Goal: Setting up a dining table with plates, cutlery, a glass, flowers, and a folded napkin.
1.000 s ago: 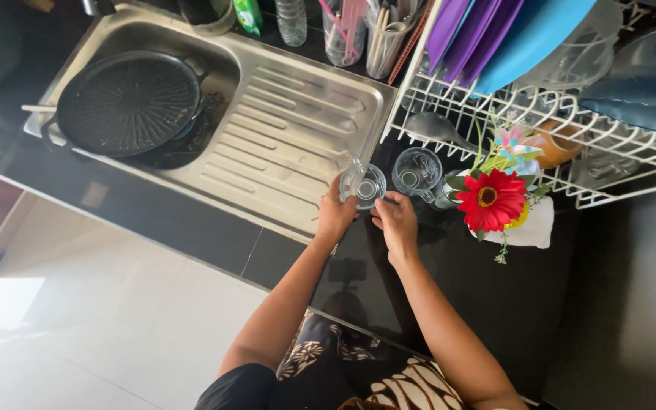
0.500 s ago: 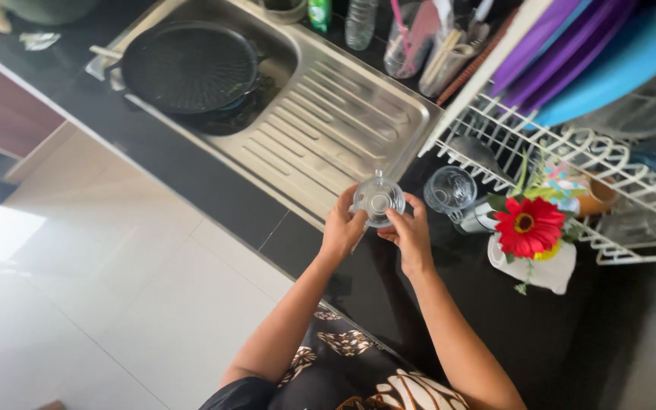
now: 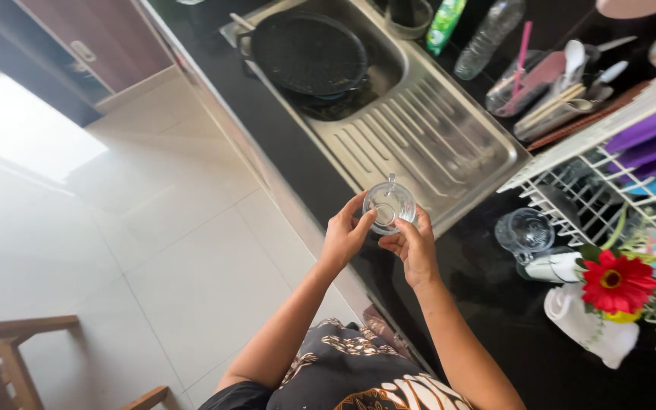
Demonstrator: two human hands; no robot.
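Observation:
Both my hands hold a small clear glass cup (image 3: pixel 389 204) with a handle, lifted in front of the black counter's edge. My left hand (image 3: pixel 345 234) grips its left side and my right hand (image 3: pixel 413 245) cups its right and lower side. A second clear glass (image 3: pixel 524 230) stands on the black counter (image 3: pixel 495 304) to the right, apart from my hands.
A steel sink (image 3: pixel 419 129) holds a round black grill pan (image 3: pixel 309 53). Bottles and a utensil holder (image 3: pixel 548 83) line the back. A white dish rack (image 3: pixel 609 175) with purple and blue plates stands right. A red artificial flower (image 3: pixel 616 282) in a white pot sits beside it. Pale floor tiles lie left.
My hands lifted the glass cup off the counter and drew it toward me, away from the second glass. The view swung left, showing more floor.

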